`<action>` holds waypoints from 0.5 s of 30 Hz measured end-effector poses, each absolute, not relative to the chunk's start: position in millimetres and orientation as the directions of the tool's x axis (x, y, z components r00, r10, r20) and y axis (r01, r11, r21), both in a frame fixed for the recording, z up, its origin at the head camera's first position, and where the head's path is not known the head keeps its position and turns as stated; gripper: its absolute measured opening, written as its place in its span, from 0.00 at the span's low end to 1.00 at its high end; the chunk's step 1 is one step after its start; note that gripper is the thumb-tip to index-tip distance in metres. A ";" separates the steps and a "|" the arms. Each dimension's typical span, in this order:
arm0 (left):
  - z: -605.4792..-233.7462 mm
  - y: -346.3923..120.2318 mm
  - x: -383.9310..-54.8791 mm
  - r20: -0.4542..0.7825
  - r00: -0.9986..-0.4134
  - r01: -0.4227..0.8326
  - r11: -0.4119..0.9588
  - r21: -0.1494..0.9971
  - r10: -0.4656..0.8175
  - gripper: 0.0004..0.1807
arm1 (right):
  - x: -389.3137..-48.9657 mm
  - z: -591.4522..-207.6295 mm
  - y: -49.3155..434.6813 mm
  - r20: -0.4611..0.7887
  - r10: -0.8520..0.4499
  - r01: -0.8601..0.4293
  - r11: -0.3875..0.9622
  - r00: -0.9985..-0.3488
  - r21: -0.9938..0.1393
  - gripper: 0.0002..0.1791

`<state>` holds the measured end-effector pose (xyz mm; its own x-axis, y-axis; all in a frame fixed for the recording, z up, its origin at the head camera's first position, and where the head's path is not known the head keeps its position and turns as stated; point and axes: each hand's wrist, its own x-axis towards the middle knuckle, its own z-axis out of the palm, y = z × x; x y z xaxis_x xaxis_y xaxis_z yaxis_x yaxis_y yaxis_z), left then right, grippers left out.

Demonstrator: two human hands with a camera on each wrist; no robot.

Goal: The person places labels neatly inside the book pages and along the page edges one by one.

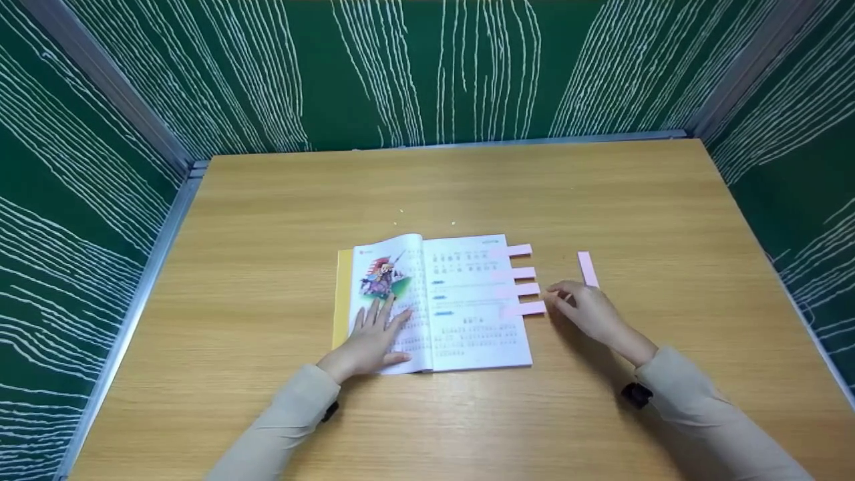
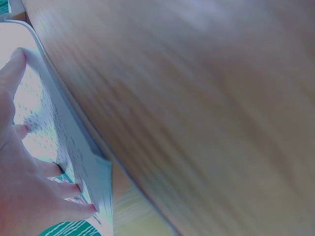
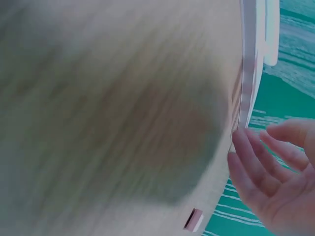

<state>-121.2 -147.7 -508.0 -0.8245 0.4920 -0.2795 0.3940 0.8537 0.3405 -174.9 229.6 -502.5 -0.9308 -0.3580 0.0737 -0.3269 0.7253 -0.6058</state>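
An open book [image 1: 477, 344] lies on the table, with a colour picture on its left page and printed text on its right page. My left hand [image 1: 371, 341] rests spread on the left page, its fingers [image 2: 64, 189] straight and apart. Several pink sticky tabs [image 1: 528, 288] stick out past the right page's edge. My right hand [image 1: 591, 310] is beside the lower tabs, fingers [image 3: 253, 172] loosely bent, the thumb apart from them and nothing visible between. A pad of pink sticky strips [image 1: 586, 266] lies just beyond it, partly hidden by the hand.
The wooden table [image 1: 267, 220] carries a few tiny white bits [image 1: 453, 223] behind the book. A yellow cover [image 1: 343, 294] shows along the book's left side. Green panels [image 1: 427, 73] with white lines stand around the table's back and sides.
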 end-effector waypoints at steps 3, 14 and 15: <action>-508.5 -147.8 -121.4 -0.277 -0.825 0.393 0.853 0.344 0.492 0.44 | -170.8 -505.3 226.8 0.230 -0.412 -0.470 0.729 -0.882 -0.497 0.08; -507.9 -147.4 -121.1 -0.271 -0.826 0.398 0.852 0.341 0.494 0.44 | -157.9 -514.7 216.6 0.399 -0.635 -0.746 0.611 -0.661 -0.263 0.18; -507.9 -147.3 -121.2 -0.265 -0.825 0.402 0.849 0.342 0.498 0.44 | -155.7 -514.2 216.2 0.360 -0.650 -0.742 0.609 -0.669 -0.279 0.19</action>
